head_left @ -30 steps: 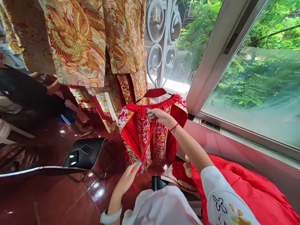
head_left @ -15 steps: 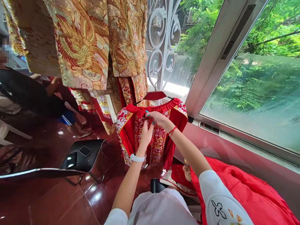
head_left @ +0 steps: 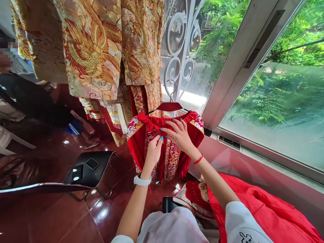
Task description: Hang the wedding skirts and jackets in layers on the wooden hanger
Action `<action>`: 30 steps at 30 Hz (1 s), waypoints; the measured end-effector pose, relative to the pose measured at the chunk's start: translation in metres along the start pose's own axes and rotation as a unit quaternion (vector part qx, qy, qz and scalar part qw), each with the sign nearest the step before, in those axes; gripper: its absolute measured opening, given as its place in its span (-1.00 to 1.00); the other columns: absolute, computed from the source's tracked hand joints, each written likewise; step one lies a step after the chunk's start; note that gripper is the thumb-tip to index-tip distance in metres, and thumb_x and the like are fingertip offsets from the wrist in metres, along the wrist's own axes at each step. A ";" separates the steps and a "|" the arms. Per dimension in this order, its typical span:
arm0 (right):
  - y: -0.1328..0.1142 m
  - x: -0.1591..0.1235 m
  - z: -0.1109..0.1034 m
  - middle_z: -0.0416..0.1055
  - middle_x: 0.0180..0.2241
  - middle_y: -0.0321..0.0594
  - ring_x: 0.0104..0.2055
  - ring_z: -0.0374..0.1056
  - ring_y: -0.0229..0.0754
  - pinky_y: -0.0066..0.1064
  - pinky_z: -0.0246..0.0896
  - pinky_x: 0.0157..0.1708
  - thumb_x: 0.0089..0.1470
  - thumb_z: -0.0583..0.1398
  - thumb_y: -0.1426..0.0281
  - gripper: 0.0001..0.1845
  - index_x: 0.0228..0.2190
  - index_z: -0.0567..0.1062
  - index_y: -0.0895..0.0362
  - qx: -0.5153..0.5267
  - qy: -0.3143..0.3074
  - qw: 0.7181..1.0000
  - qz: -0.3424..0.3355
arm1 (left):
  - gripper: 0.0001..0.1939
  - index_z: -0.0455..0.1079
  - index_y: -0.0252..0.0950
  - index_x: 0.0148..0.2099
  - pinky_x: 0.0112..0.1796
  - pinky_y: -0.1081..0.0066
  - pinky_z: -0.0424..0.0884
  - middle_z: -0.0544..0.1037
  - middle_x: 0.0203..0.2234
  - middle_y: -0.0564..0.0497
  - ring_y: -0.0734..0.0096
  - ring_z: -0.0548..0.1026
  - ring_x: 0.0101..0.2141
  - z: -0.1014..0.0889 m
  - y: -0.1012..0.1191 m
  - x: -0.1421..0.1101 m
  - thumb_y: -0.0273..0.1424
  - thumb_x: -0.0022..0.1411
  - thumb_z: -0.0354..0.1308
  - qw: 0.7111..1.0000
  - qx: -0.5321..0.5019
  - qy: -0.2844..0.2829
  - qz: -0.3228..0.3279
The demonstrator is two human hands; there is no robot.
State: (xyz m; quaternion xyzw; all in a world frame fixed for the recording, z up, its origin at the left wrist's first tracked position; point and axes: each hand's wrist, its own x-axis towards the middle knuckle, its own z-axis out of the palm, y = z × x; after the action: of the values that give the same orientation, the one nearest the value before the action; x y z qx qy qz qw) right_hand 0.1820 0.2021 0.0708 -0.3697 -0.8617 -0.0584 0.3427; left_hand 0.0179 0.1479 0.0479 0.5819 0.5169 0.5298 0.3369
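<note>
A red embroidered skirt (head_left: 172, 157) with a gathered waistband hangs from a dark red hanger (head_left: 170, 106). At the front of the waist, the thumb and fingers of my left hand (head_left: 154, 150) are pinched together on what looks like a thin red cord. A red strand dangles below that wrist, which wears a white band. My right hand (head_left: 179, 135) is open beside it, fingers spread over the waistband and their tips close to my left thumb. The exact grip point is partly covered by my fingers.
Gold embroidered garments (head_left: 93, 57) hang at upper left. A black chair (head_left: 97, 160) holds two dark flat objects. Red cloth (head_left: 255, 199) lies at lower right, under the window (head_left: 275, 98). A person in dark clothes (head_left: 27, 98) is at far left.
My right hand has gone from closed fingers near the left hand to spread fingers over the waistband. My left hand has shifted slightly left and its fingers are pinched.
</note>
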 end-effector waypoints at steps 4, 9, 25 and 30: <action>0.019 0.008 0.020 0.51 -0.24 -0.18 -0.17 0.37 -0.16 -0.11 0.19 0.11 0.38 -0.06 0.46 -0.58 -0.04 0.56 0.02 0.019 -0.008 0.989 -0.148 | -0.68 0.19 -0.25 -0.42 -0.42 0.43 0.13 0.23 -0.56 0.12 0.47 0.16 -0.50 0.002 0.007 0.003 -0.18 0.34 -0.02 0.999 0.012 -0.041 0.007; 0.022 0.020 0.032 0.45 -0.35 -0.17 -0.29 0.28 -0.17 -0.31 0.18 -0.24 0.40 -0.10 0.45 -0.55 0.14 0.45 0.11 -0.021 0.007 0.985 -0.173 | -0.59 0.20 -0.25 -0.46 -0.48 0.44 0.11 0.18 -0.62 0.15 0.50 0.12 -0.57 -0.009 0.010 0.013 -0.07 0.31 0.00 0.990 -0.001 -0.136 -0.046; 0.012 0.009 0.034 0.44 -0.21 -0.07 -0.14 0.30 -0.06 -0.15 0.25 -0.07 0.38 -0.11 0.41 -0.49 0.28 0.24 0.14 0.103 -0.022 0.987 -0.120 | -0.59 0.41 -0.28 -0.43 -0.36 0.39 0.27 0.43 -0.57 0.05 0.38 0.33 -0.50 -0.047 0.023 0.025 -0.17 0.35 -0.05 0.981 0.125 -0.144 0.040; 0.010 0.014 0.016 0.50 -0.20 -0.12 -0.16 0.41 -0.15 -0.29 0.30 -0.11 0.38 -0.09 0.37 -0.59 -0.05 0.51 0.13 0.323 -0.002 0.946 0.002 | -0.62 0.30 -0.27 -0.46 -0.42 0.42 0.24 0.32 -0.63 0.09 0.42 0.29 -0.54 -0.038 0.011 0.037 -0.21 0.37 -0.06 0.984 0.063 -0.165 0.036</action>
State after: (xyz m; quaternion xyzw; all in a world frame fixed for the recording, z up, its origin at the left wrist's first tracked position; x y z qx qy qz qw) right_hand 0.1729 0.2230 0.0661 -0.2409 -0.8340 0.2247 0.4426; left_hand -0.0200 0.1749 0.0761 0.6994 0.4655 0.4045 0.3613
